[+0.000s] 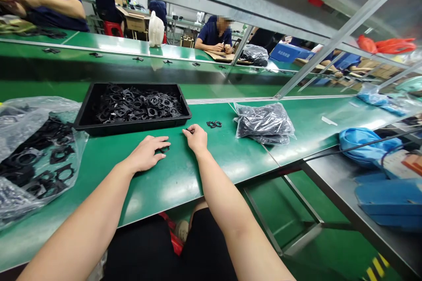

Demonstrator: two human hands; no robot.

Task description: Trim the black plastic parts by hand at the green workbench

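Note:
My left hand point(148, 153) rests on the green table with its fingers apart, over a small black part point(164, 149) that shows partly under the fingertips. To its right, my right hand point(195, 138) is closed in a pinch on a small black part point(189, 131), mostly hidden by the fingers. Behind both hands stands a black tray point(132, 130) heaped with black ring-shaped parts point(141, 103). Right of my right hand lie black ring parts point(214, 124) on the table. An open clear bag point(66, 158) of similar parts is at the left.
A sealed clear bag point(265, 123) of dark parts lies to the right. Beyond the tray, a conveyor point(115, 66) carries several spaced black parts. A metal post point(329, 44) rises at the right. Blue bundles point(365, 145) sit on a side table; people work across the line.

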